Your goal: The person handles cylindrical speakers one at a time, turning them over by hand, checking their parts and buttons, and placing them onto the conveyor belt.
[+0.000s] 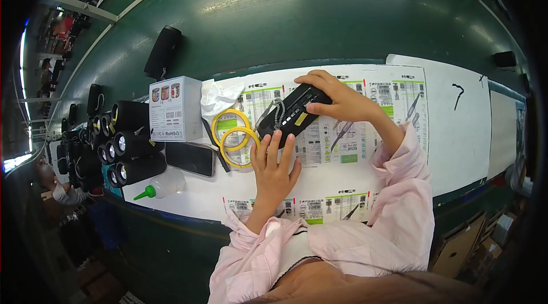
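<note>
A black cylindrical speaker (302,105) lies tilted on the printed white sheets, with a row of buttons along its upper side. My right hand (337,98) grips its far right end, thumb near the buttons and fingers over the top. A coiled dark cord (279,113) lies across the speaker's left end, beside a clear plastic-looking piece. My left hand (274,164) is open, fingers stretched out and spread, the tips touching the speaker's lower left end. Two yellow tape rolls (214,127) overlap just left of that hand.
Left of the tape lie a black pen (222,158), a dark phone (190,159), a white printed box (176,109) and a green-tipped bottle (165,185). Several black speakers (137,144) are stacked at the left; another speaker (162,51) stands on the green surface behind. Crumpled white material (220,97) sits beside the box.
</note>
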Action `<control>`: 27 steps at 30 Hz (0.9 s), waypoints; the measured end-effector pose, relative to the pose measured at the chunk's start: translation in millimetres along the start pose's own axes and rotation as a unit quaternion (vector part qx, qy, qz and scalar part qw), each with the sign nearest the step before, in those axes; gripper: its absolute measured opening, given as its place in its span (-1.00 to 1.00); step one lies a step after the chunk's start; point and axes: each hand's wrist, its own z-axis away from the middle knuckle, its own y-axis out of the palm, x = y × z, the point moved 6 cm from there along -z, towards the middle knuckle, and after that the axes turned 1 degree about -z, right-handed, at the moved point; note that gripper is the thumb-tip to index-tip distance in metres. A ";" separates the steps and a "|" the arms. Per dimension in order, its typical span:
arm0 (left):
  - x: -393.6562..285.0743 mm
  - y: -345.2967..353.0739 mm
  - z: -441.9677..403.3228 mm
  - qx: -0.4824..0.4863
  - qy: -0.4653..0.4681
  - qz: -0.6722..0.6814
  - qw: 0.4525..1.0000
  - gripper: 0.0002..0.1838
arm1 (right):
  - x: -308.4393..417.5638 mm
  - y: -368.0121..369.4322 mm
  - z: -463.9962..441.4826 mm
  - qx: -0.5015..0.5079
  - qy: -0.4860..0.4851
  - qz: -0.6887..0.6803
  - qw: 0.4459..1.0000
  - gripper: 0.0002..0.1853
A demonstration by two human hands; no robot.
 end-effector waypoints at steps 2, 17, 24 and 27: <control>-5.5 -1.6 -5.6 -0.012 -0.008 -0.022 1.000 -0.38 | -1.5 0.6 -0.3 -0.003 -0.009 0.005 1.000 -0.43; -6.1 3.7 -17.1 -0.038 -0.013 -0.034 0.999 -0.43 | 4.2 9.6 9.1 -0.190 -0.027 0.029 0.981 -0.42; -10.5 -1.1 -22.1 -0.062 -0.018 -0.072 0.995 -0.43 | 5.1 11.4 10.5 -0.226 -0.067 0.005 0.972 -0.45; -10.1 -3.1 -20.1 -0.065 -0.030 -0.063 0.995 -0.46 | 6.1 11.4 14.0 -0.226 -0.110 0.034 0.967 -0.43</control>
